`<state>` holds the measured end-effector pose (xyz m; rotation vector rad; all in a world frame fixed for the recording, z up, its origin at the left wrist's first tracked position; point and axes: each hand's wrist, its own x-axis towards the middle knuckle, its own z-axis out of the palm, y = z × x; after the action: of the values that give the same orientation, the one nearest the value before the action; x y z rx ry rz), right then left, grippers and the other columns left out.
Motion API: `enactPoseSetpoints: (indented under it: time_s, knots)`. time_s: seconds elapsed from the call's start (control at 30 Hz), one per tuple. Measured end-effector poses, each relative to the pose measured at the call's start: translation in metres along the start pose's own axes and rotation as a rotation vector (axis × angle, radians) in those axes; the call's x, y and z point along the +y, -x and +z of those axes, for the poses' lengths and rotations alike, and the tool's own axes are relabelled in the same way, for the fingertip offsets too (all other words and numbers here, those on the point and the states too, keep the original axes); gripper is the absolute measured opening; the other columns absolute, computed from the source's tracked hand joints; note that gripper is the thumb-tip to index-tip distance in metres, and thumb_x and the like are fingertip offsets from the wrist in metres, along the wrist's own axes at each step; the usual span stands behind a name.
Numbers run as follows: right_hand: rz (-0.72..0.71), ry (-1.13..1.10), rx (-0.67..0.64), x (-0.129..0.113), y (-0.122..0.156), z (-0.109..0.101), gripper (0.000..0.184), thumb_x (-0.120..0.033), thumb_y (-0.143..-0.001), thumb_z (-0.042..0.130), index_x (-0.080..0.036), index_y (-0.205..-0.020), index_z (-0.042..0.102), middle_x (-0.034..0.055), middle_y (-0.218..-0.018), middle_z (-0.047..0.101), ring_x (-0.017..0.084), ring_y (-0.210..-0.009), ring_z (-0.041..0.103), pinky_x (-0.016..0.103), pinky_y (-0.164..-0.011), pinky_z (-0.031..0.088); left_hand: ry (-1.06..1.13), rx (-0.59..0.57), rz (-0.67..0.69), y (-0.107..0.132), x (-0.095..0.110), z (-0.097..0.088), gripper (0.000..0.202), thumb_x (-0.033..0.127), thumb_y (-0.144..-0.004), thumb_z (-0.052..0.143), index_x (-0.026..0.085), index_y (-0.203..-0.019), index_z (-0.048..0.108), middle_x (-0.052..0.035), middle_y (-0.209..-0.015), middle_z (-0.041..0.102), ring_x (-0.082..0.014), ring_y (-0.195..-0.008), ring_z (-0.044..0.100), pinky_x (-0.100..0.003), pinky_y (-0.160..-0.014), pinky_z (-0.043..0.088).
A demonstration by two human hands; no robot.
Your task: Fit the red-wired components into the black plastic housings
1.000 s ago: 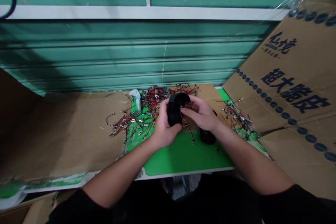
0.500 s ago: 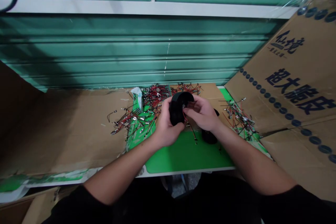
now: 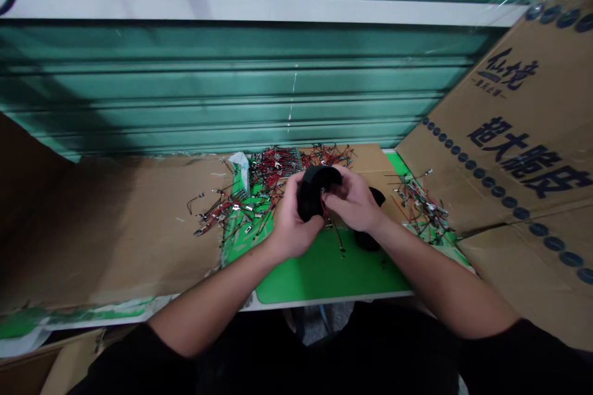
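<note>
My left hand (image 3: 295,225) is wrapped round a black, hollow, rounded housing (image 3: 307,197), thumb at its lower edge. The fingers of my right hand (image 3: 356,205) reach into the housing's open side, pinched on the end of a thin wire lead (image 3: 340,237). Its red and black strands hang down toward the green table surface. What sits at the pinched end is mostly hidden by the fingers. Beneath my right wrist, a second black curved piece (image 3: 369,242) rests on the table, partly covered by the arm.
Piles of wired parts lie at the back (image 3: 275,165), on the left (image 3: 231,208) and on the right (image 3: 424,207). Cardboard (image 3: 139,222) covers the left side. A printed carton (image 3: 523,136) stands at the right, and a green panelled wall (image 3: 208,86) rises behind.
Both hands stay on the housing, with my right fingers still working inside its opening. My right hand has shifted very slightly, and the view has moved a little.
</note>
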<state>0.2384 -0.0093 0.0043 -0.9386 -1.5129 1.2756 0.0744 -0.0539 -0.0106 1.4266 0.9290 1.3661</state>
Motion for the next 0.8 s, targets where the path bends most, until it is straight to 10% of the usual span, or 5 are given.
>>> enactPoseSetpoints:
  time_s: [0.5,0.8]
  knots:
    - [0.014,-0.004,-0.04,-0.012,-0.004,-0.007,0.038,-0.049,-0.079,0.085,-0.021,-0.095,0.066,0.0029,-0.091,0.071,0.017,-0.084,0.067,0.03,-0.076,0.056,0.225,-0.108,-0.154,-0.003,0.012,-0.002,0.079,0.008,-0.068,0.069,0.024,-0.141,0.043,-0.0054,-0.117,0.061,-0.0185,-0.09,0.064,-0.028,-0.075,0.053]
    - [0.239,0.103,0.193,-0.058,0.039,-0.088,0.036,-0.046,-0.072,0.088,-0.017,-0.082,0.07,-0.0017,-0.063,0.062,0.01,-0.052,0.051,0.025,-0.052,0.041,0.238,-0.196,-0.417,-0.013,0.007,-0.001,0.037,0.03,-0.08,0.075,0.014,-0.111,0.063,-0.0073,-0.103,0.065,-0.0165,-0.082,0.066,-0.03,-0.072,0.057]
